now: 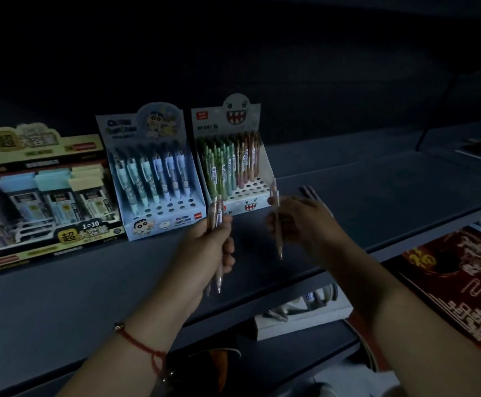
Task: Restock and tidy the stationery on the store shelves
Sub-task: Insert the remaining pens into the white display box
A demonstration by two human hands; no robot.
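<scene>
**Pens held in both hands before the monster display box**

A red string bracelet (140, 345) is worn on the left wrist, nearest the camera. Above it, the left hand (215, 242) is curled around two pale pink pens (215, 224), which are held nearly upright with their tips pointing down. Just beside it, the right hand (299, 220) pinches a single pink pen (276, 216), also held upright, tip down. Both hands are raised over the front edge of the dark shelf (376, 202).

Below the shelf edge, a white box (299, 325) and a red patterned packet (459, 285) can be seen on a lower level.

Directly behind the hands, the monster display box (233, 156) stands on the shelf, filled with green and pink pens at the back, with open holes left in its front rows. To its left, touching it or nearly so, a cartoon display box (153, 173) of blue pens is placed, and further left a wide refill box (41, 196).
</scene>
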